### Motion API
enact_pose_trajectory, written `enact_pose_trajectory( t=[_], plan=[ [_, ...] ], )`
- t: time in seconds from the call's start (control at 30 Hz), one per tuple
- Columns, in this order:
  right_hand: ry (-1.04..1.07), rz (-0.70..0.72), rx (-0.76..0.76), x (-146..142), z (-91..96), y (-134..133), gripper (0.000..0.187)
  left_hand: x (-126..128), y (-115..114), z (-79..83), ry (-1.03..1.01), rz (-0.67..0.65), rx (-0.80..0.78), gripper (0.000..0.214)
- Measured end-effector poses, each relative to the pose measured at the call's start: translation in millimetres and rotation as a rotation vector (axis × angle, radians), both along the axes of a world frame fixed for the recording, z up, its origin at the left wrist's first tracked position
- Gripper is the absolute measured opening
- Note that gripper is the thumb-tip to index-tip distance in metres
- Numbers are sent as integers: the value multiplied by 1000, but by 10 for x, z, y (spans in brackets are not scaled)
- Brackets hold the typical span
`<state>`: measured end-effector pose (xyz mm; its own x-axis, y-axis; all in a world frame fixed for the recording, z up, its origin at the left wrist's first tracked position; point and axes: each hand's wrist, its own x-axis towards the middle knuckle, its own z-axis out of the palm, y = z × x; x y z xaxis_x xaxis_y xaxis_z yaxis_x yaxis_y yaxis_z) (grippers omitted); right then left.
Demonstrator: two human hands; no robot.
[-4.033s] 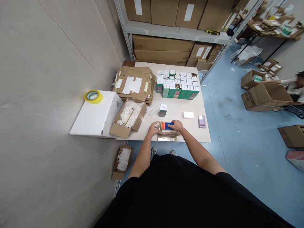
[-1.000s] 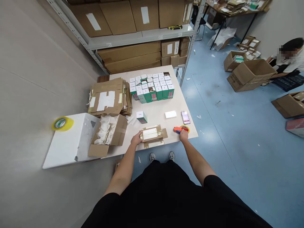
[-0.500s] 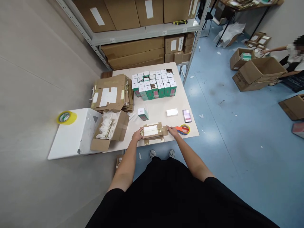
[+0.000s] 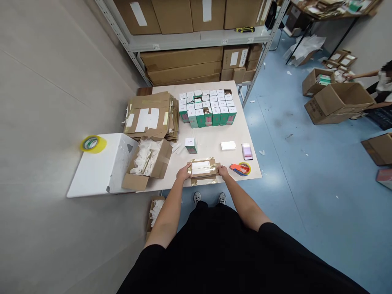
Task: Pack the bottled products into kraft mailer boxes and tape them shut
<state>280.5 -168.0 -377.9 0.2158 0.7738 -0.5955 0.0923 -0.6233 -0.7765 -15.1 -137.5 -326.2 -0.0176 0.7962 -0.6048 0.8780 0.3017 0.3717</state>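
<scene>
Low over the front edge of the table, a small brown cardboard box (image 4: 200, 168) with a white label and shiny tape lies between my hands. My left hand (image 4: 183, 173) grips its left end. At the right end, my right hand (image 4: 223, 170) has its fingers closed on an end flap. Another taped flap hangs on the side toward me. Just behind the box stands one green and white carton (image 4: 191, 145). A tape cutter with an orange handle (image 4: 237, 168) and a yellow tape roll (image 4: 246, 167) lie right of my right hand.
Rows of green and white cartons (image 4: 208, 108) stand at the back. A white box (image 4: 228, 145) and a phone (image 4: 247, 151) lie right. Flattened cardboard (image 4: 150, 114) and an open box of white paper (image 4: 148, 160) are left. A person sits among boxes (image 4: 339, 102) far right.
My right hand has folded the right end flap in toward the box, its fingers now more closed. My view has shifted slightly, moving the table to the right.
</scene>
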Motion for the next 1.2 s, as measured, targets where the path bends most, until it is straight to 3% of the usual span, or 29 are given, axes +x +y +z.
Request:
enact_pose_trajectory(
  t=[0.2,0.43,0.53,0.63,0.73,0.87,0.93,1.07,1.2],
  plan=[
    [-16,-39,-97,-110,-48,24,25,-22,-3,-10,-27,-21,16,99],
    [-230,-102,-40,-103,-16,-35,14,-63,5,1,-57,-60,18,100],
    [-392,-17,29,-129,32,-15,7,-83,2,-22,-65,-61,18,101],
    [-505,100,60,-180,78,10,19,-113,4,-54,-110,-46,19,102],
    [-492,124,49,-229,110,6,24,-120,11,-76,-210,-42,27,98],
    [-481,123,49,-260,138,-6,23,-23,-40,-88,-194,58,97,60],
    [-493,110,27,-257,153,8,24,43,-100,-94,-136,117,163,51],
    [-488,118,3,-208,187,54,31,75,-193,-115,-130,160,243,50],
    [-374,117,52,-161,218,79,29,-17,-167,-148,-184,218,224,65]
  ],
)
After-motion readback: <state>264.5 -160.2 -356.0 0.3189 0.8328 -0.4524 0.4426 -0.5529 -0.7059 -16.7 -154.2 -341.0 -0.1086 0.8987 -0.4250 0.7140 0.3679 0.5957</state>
